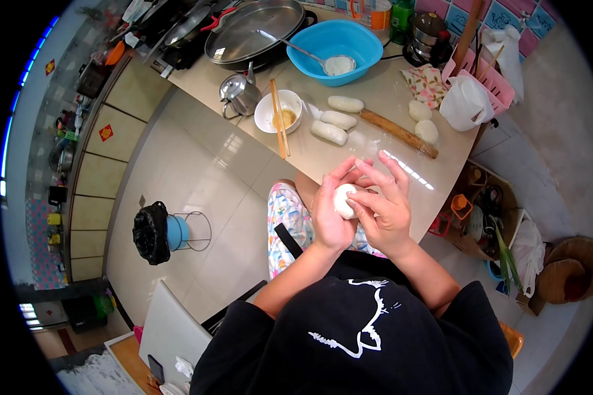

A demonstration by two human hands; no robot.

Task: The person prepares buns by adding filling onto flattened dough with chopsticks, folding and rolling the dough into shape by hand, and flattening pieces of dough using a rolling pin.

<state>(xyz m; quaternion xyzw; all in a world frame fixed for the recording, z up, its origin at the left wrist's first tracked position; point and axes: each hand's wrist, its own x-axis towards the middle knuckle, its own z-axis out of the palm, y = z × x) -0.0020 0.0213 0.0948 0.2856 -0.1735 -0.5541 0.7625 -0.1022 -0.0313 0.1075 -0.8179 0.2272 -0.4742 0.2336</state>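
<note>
A white piece of dough is held between my two hands above the counter's front edge. My left hand is cupped around one side of it. The thumb and fingers of my right hand press on it from the other side. Beyond them, a wooden rolling pin lies on the counter. Left of the pin are three long dough pieces, the nearest dough roll among them. To its right sit two rounder pieces, including a dough lump.
A white bowl with wooden chopsticks across it stands near the counter's left edge, beside a metal pot. Behind are a blue basin with a ladle in white flour, and a lidded pan. A pink basket stands at right.
</note>
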